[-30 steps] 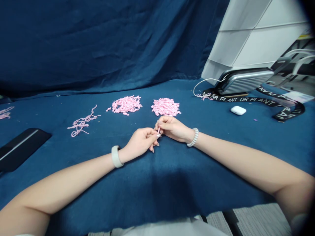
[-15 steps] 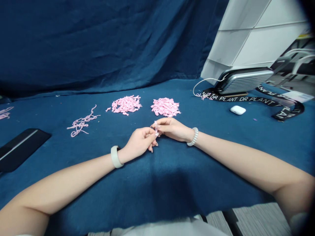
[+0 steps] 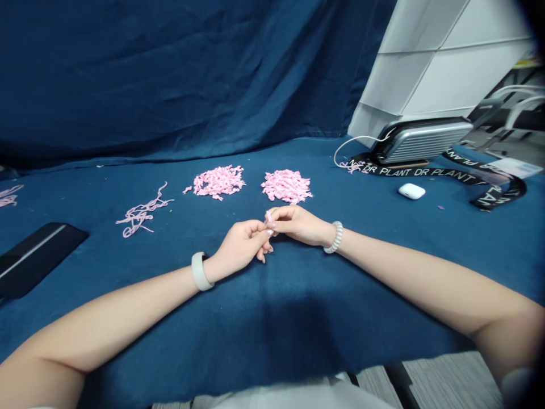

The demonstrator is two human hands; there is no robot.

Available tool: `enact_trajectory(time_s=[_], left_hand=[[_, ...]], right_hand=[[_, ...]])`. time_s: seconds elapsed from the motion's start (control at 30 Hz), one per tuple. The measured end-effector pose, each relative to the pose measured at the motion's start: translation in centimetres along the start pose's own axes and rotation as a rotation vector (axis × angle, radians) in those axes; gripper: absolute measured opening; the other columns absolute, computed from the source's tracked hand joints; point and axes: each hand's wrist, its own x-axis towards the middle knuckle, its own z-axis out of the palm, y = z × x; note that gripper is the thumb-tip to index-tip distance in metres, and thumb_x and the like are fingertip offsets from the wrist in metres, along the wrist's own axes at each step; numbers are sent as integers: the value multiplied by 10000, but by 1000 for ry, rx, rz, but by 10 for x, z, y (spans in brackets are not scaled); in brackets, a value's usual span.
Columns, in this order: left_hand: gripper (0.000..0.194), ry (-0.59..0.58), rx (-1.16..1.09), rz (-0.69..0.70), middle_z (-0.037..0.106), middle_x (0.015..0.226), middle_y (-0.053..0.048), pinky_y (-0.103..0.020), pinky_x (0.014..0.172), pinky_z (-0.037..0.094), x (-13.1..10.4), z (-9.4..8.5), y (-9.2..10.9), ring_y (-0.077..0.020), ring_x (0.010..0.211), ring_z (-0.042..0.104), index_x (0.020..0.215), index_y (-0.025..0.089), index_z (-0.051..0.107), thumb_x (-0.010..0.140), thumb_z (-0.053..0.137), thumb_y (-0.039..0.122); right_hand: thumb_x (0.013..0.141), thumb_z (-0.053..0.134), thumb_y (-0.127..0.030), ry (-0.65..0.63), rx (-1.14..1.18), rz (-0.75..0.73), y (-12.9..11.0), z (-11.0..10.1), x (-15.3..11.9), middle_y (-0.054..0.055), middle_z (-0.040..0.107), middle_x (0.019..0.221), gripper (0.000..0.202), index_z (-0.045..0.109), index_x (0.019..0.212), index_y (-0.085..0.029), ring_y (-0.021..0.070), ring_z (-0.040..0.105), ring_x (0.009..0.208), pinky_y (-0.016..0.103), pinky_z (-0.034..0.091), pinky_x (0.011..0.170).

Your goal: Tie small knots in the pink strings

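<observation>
My left hand (image 3: 242,245) and right hand (image 3: 298,224) meet fingertip to fingertip, both pinched shut on one small pink string piece (image 3: 268,216) (mostly hidden; only its tip shows above my fingers). Two pink heaps (image 3: 286,186) lie just beyond my fingers.

The pink piece (image 3: 268,216) is mostly covered by the fingertips of both hands. The black case (image 3: 36,257) is cut off at the left edge.
</observation>
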Motion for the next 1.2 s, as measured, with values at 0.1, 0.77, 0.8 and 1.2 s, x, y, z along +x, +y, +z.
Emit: enact_trajectory(time_s=[0.1,0.77,0.8,1.2], left_hand=[[313,2,5,-1,599,621,-10,-135,468,432,0,0,1,-22,421,501,714,97,515,798,526,399],[294,-2,15,12,591,600,-7,-136,490,441,2,0,0,-33,439,522,743,100,527,802,517,388],[285,-3,11,11,593,605,-7,-134,488,440,2,0,-1,-32,440,523,749,101,527,804,517,381],[270,27,-32,22,588,588,0,-160,505,460,2,0,-5,-40,439,522,765,104,516,822,495,367]], right_hand=[[755,657,-277,-10,18,26,0,2,0,-15,508,681,178,569,691,-135,83,475,645,237,403,652],[714,685,-269,82,286,106,-9,6,0,10,542,705,196,553,734,-125,97,499,628,256,401,652],[718,679,-263,93,295,105,-8,5,0,11,543,704,187,553,737,-126,99,502,629,257,403,651],[748,629,-173,51,378,112,-11,0,-1,20,587,733,158,606,895,-118,98,550,666,245,438,669]])
